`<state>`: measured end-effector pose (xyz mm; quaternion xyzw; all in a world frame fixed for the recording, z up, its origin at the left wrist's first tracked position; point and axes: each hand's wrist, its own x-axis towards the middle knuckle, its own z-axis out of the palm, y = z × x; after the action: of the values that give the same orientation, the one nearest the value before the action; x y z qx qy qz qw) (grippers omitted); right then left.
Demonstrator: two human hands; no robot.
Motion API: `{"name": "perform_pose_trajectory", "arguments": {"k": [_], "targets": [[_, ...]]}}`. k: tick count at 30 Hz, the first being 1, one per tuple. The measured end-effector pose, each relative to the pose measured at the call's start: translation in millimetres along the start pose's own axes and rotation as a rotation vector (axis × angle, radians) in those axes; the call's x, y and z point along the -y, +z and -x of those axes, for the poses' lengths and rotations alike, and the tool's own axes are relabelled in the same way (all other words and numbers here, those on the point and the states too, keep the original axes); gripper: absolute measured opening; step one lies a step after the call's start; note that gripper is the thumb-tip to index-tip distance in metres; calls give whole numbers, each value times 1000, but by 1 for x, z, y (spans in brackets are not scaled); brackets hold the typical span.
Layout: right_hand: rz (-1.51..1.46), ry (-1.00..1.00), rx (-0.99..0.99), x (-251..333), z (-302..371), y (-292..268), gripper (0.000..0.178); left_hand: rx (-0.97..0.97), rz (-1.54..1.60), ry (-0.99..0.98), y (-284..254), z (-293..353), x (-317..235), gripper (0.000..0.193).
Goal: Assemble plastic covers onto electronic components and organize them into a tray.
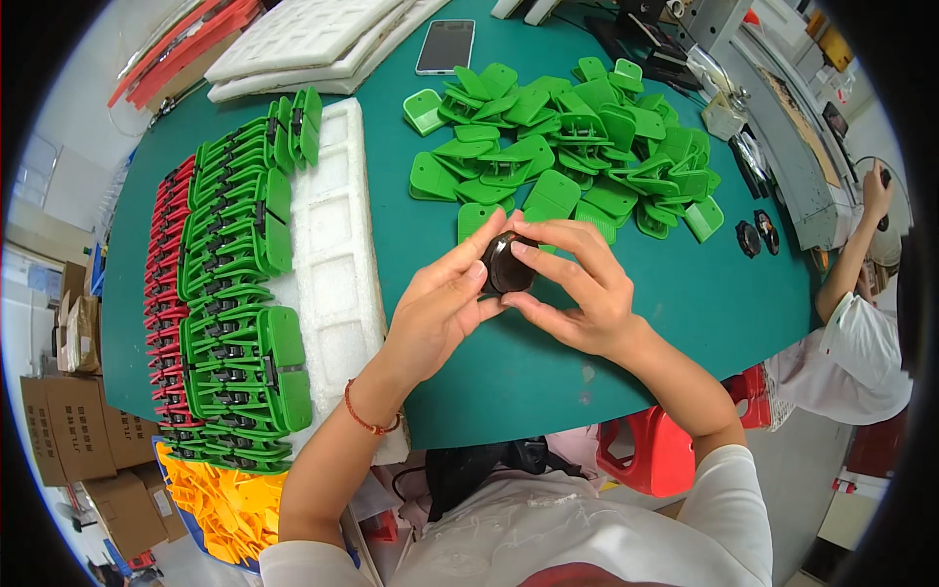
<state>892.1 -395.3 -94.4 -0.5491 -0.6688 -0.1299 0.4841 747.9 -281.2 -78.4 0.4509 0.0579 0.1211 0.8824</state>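
In front of my chest, above the green table, both hands meet around a small dark round object (pixel 511 264) with a glossy rim; its exact kind I cannot make out. My left hand (pixel 445 298) grips its left edge between thumb and fingers. On the other side, my right hand (pixel 582 289) pinches it, fingertips on its face and thumb at the lower edge. Just beyond the hands lies a loose pile of green plastic clip pieces (pixel 553 196). Left of my left hand, rows of green clips (pixel 284 367) with black middles stand packed together, beside red clips (pixel 168 293).
A white foam tray (pixel 337 235) lies beside the clip rows, with stacked foam trays (pixel 293 49) behind. A phone (pixel 445 47) rests at the back. Black round parts (pixel 748 239) sit at right. Yellow pieces (pixel 220 504) fill a bin below left. Another person's arm (pixel 861 230) shows at right.
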Motion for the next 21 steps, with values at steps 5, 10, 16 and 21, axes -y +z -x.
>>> {"name": "perform_pose_trajectory", "arguments": {"k": [5,10,16,21], "targets": [[-6,-7,-4,0,1,-1,49,-3,-16,15,3,-1,1,49],[-2,-13,-2,0,0,-2,47,13,-17,32,2,-1,2,49],[-16,-23,-7,-1,1,-2,47,51,-44,8,-2,0,3,50],[-24,-32,-1,0,1,-1,46,48,-94,34,-4,1,5,50]]}}
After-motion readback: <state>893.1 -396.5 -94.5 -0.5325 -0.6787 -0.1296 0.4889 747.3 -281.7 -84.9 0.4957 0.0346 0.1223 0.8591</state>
